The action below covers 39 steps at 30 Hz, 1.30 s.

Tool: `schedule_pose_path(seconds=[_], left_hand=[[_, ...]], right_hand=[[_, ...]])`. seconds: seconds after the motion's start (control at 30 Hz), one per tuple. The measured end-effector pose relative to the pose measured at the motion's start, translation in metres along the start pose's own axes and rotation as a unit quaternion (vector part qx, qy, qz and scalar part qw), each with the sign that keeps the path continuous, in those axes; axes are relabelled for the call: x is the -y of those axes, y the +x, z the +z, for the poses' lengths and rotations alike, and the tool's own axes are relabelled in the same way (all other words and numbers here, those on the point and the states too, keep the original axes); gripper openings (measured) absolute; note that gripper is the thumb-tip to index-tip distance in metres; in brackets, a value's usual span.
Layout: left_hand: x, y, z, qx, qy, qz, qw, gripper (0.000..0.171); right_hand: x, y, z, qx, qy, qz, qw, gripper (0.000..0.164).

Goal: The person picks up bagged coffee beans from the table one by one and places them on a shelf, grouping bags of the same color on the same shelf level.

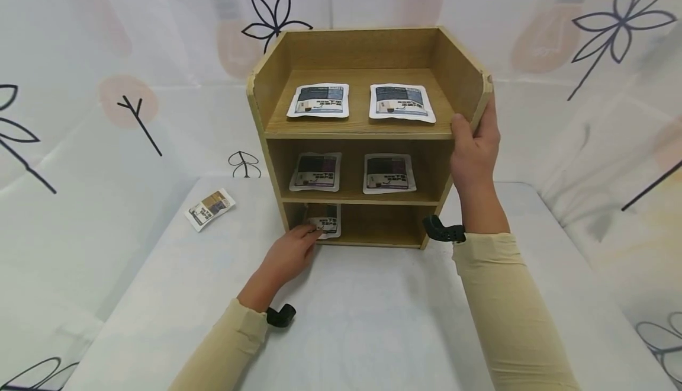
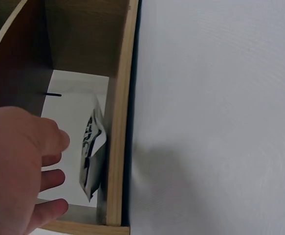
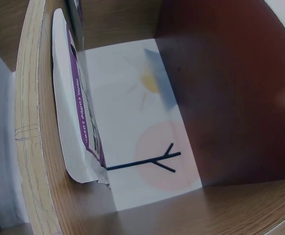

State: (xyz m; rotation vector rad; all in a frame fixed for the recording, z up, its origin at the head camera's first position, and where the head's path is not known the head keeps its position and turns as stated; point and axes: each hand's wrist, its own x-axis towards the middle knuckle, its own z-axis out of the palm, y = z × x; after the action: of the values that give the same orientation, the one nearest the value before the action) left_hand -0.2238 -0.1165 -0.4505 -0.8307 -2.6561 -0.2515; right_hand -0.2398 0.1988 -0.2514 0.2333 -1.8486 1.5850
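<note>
A small three-level wooden shelf (image 1: 359,136) stands on the white table. My left hand (image 1: 288,255) reaches to the front of the bottom level, its fingertips overlapping a white packet (image 1: 326,220) there in the head view. From the left wrist, that packet (image 2: 93,152) lies against the shelf board and the fingers are loosely bent, with a gap between them and it. On the right, my right hand (image 1: 476,151) grips the shelf's side panel near the top level's front corner. The right wrist view has a purple-banded packet (image 3: 78,107) on a board, the hand itself out of sight.
The top level bears a left blue packet (image 1: 319,101) and a right one (image 1: 402,103). Two dark-labelled packets, left (image 1: 317,172) and right (image 1: 389,173), lie on the middle level. A brown-labelled packet (image 1: 210,208) lies on the table, left of the shelf. Patterned cloth hangs behind.
</note>
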Motion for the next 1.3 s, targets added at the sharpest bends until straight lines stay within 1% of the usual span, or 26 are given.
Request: schedule_pose_path(seconds=[0.13,0.23,0.33,0.43,0.6,0.73,0.87,1.07,1.17,1.3], left_hand=[[0.0,-0.004,-0.008,0.011,-0.017,-0.007,0.9998,0.032],[0.002,-0.008,-0.014,0.016,-0.016,-0.012,0.9997,0.031],[0.004,-0.011,-0.019,0.012,-0.02,-0.018,0.9996,0.029],[0.007,-0.015,-0.023,0.004,-0.022,-0.021,0.9995,0.026],[0.015,-0.022,-0.03,-0.008,-0.022,-0.028,0.9993,0.022],[0.024,-0.028,-0.036,-0.002,-0.025,-0.045,0.9987,0.02],[0.034,-0.034,-0.04,0.005,-0.016,-0.06,0.998,0.021],[0.052,-0.041,-0.043,-0.01,-0.004,-0.077,0.997,0.023],[0.06,-0.045,-0.044,-0.007,-0.004,-0.095,0.9954,0.023],[0.07,-0.051,-0.044,0.007,-0.008,-0.126,0.9919,0.025]], right_hand=[[-0.001,0.0,0.0,0.002,-0.004,-0.002,1.0,0.059],[0.0,-0.001,0.001,0.001,-0.001,-0.002,1.0,0.06],[0.001,0.0,0.0,0.0,0.004,-0.006,1.0,0.06],[0.001,0.0,0.0,-0.001,-0.003,-0.004,1.0,0.061],[0.0,0.0,0.0,-0.001,-0.008,0.001,1.0,0.061],[0.0,0.0,0.001,0.003,-0.008,0.002,1.0,0.06],[0.001,0.0,0.001,0.004,-0.008,0.002,1.0,0.061],[0.002,-0.001,0.001,0.004,-0.009,-0.007,1.0,0.06],[0.002,-0.001,0.001,0.003,-0.012,-0.006,1.0,0.06],[0.002,-0.001,0.002,0.003,-0.008,0.001,1.0,0.06]])
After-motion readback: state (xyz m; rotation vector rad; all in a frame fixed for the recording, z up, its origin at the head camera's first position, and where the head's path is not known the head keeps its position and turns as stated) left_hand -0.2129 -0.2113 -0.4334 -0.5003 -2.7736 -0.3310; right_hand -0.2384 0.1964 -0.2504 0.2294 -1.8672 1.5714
